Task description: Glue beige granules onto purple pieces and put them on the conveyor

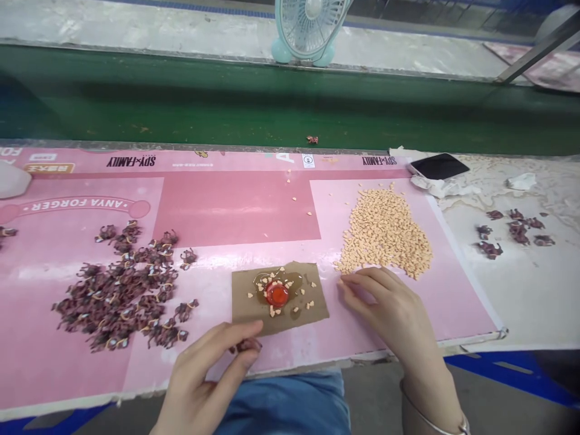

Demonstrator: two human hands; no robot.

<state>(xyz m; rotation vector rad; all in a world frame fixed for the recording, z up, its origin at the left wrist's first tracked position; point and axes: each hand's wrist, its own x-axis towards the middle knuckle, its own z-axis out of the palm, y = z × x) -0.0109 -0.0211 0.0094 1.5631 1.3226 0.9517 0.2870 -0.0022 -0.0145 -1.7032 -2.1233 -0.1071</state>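
Plainly, the left hand (208, 368) held a small dark-maroon figure (248, 345) pinched between thumb and forefinger, at the near edge of the work, with the hand covering part of it. The right hand (385, 308) was bent over the pink surface, its thumb and forefinger drawn close together; whether a piece sat between them could not be told.

Between the hands lay a brown, roughly rectangular piece of cardboard (244, 311), with a round, translucent red dish (277, 294) near its middle. Clear, wet-looking liquid (292, 281) spread around the dish, and several beige pieces lay scattered about it.

Just beyond the right fingertips spread a heap of tiny beige pieces (385, 232). To the left lay a large pile of dark-maroon figures (118, 296) with pale bands on them. All this rested on a pink printed sheet (235, 208).

Farther right, a small group of maroon figures (519, 231) lay on a stained whitish surface (489, 290), with a black-screened phone (439, 166) on its far side. A green strip (203, 109) ran along the far side, and beyond it stood a pale-turquoise fan (312, 27).
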